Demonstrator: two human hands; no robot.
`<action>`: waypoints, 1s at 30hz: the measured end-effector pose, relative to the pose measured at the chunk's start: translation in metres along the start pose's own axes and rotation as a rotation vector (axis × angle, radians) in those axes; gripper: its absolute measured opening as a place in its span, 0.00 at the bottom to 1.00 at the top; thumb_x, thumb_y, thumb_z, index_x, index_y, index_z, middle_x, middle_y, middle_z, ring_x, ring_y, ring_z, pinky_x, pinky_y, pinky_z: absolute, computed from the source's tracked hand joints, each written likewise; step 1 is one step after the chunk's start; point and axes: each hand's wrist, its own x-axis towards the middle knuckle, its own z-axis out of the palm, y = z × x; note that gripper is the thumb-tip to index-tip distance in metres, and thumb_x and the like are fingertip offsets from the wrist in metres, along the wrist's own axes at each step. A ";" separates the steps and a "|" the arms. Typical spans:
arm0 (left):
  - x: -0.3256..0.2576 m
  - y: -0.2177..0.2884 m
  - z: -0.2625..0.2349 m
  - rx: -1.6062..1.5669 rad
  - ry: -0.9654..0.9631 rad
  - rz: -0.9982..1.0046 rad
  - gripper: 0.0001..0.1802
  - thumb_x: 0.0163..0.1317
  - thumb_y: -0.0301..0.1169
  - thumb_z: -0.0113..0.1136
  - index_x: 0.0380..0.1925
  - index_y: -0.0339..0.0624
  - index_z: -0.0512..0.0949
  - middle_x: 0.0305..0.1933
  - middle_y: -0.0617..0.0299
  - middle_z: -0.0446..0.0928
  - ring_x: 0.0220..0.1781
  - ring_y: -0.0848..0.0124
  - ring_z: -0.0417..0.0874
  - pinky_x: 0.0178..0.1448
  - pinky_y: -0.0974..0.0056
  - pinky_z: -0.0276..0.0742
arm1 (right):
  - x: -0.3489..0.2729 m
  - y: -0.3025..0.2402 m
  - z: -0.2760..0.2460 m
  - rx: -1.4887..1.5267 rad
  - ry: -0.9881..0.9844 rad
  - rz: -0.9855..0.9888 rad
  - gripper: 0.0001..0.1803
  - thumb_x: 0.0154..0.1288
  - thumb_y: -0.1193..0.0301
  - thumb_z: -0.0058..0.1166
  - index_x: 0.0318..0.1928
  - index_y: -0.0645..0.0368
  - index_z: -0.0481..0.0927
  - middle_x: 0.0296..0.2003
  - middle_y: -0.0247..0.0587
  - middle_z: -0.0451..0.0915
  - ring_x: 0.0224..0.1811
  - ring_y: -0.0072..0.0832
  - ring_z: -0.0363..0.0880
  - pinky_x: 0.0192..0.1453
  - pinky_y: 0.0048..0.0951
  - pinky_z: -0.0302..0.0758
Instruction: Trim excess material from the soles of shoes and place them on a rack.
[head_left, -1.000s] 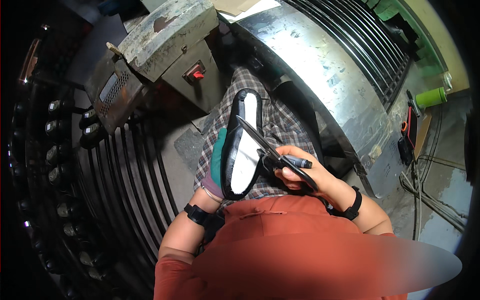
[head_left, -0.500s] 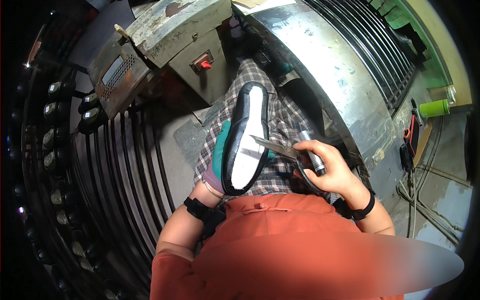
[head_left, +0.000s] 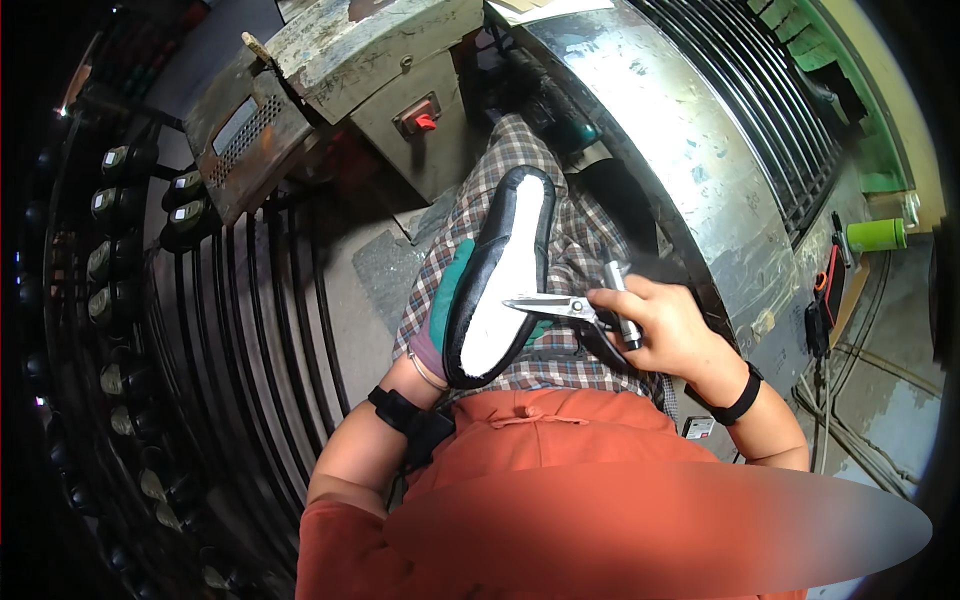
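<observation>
1. The right hand (head_left: 665, 325) is closed around the handles of a pair of scissors (head_left: 560, 307), and a slim grey pen-like tool (head_left: 622, 302) stands up out of the same fist.
2. The scissor blades point away from that hand toward the person's left, and their tips lie over the white sole of a shoe (head_left: 500, 275).
3. The left hand (head_left: 437, 315), in a teal and purple glove, is wrapped around the far side of the shoe and grips it; its fingers are mostly hidden behind the shoe.
4. The shoe is sole-up, black-rimmed, lying along the lap between the two hands, toe pointing away from the body.
5. Beneath both hands is a checked cloth (head_left: 560, 355) over the person's lap.
6. Beyond the shoe's toe stands a grimy metal box with a red switch (head_left: 424, 122).
7. Out past the right hand runs a curved sheet-metal housing (head_left: 690, 150), with a green bottle (head_left: 876, 235) farther off.
8. Out past the left hand is a rack of dark bars (head_left: 250, 330).
</observation>
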 end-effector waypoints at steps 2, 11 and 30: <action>0.002 0.001 -0.002 -0.055 -0.010 -0.024 0.32 0.72 0.57 0.45 0.63 0.43 0.72 0.55 0.52 0.80 0.53 0.58 0.83 0.59 0.47 0.80 | 0.002 0.004 0.018 0.519 -0.028 0.165 0.22 0.52 0.71 0.64 0.50 0.52 0.80 0.35 0.41 0.80 0.34 0.40 0.82 0.34 0.37 0.79; 0.000 -0.013 0.023 0.541 0.191 0.220 0.19 0.67 0.22 0.53 0.58 0.36 0.72 0.49 0.60 0.77 0.49 0.72 0.79 0.53 0.66 0.79 | -0.011 -0.024 -0.004 -0.270 0.006 -0.109 0.32 0.38 0.71 0.65 0.52 0.45 0.81 0.25 0.34 0.65 0.22 0.32 0.71 0.22 0.33 0.69; -0.034 0.050 0.052 1.210 -0.068 0.068 0.33 0.61 0.39 0.70 0.63 0.39 0.71 0.58 0.59 0.79 0.58 0.75 0.77 0.64 0.67 0.73 | 0.011 0.027 0.030 1.591 0.437 0.597 0.18 0.72 0.73 0.48 0.61 0.57 0.70 0.33 0.30 0.76 0.24 0.17 0.69 0.25 0.19 0.66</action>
